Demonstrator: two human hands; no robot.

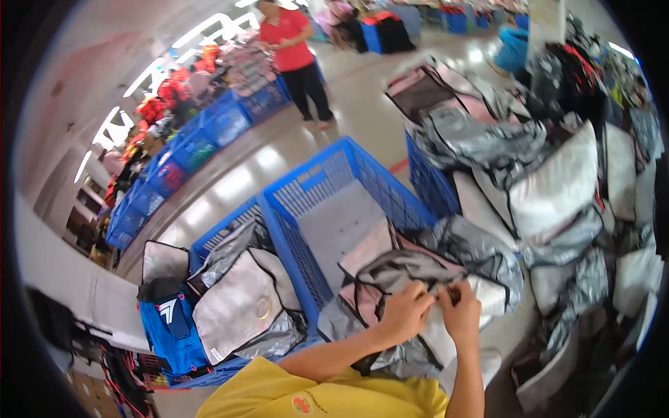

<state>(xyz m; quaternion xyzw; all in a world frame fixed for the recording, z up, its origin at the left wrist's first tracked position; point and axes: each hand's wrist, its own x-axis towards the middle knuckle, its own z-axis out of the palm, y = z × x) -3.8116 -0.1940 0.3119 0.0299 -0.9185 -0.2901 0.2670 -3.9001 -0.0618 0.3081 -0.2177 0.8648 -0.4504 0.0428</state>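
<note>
A sewn fabric piece [390, 268] in pink and grey with black-bound edges and a silver lining lies partly over the front of an open blue plastic crate [282, 240]. My left hand [406, 312] and my right hand [460, 313] meet above it, fingers pinched close together on the dark trim near its middle. What lies exactly between the fingertips is too small to make out. Another pale pink piece [233, 306] with black edging rests on the crate to the left, a beige ring [263, 308] on top of it.
At the right, similar sewn pieces [554, 188] are heaped high in and around another blue crate [428, 174]. A blue bag [171, 327] lies at the left. Farther off, a person in a red shirt [287, 49] stands by a row of loaded blue crates [202, 139].
</note>
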